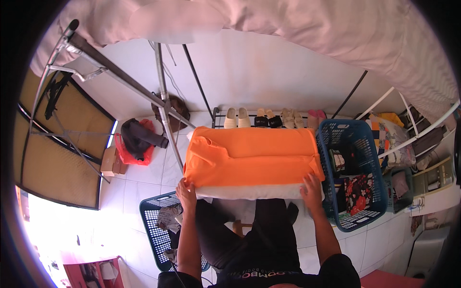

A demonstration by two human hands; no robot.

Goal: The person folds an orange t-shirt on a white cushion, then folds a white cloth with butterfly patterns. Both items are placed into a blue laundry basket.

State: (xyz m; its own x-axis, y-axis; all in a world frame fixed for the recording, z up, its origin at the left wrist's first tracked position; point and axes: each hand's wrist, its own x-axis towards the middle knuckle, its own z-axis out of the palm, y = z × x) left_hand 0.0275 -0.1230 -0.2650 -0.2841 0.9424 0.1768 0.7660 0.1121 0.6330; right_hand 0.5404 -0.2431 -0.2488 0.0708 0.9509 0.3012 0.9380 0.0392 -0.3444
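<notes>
A bright orange shirt [259,165] lies folded lengthwise across a low padded surface. Its collar end is at the left, and a white cover [249,192] shows along the near side. At the near left corner my left hand [186,192] has its fingers closed on the orange cloth. My right hand [312,193] is by the near right corner, fingers apart, touching the shirt's edge and the white cover.
A blue laundry basket [331,211] with dark and floral clothes stands close at the right. Another basket [153,240] with clothes sits by my left leg. Metal frame poles [162,72] rise at the left. Shoes [237,118] line a rack behind.
</notes>
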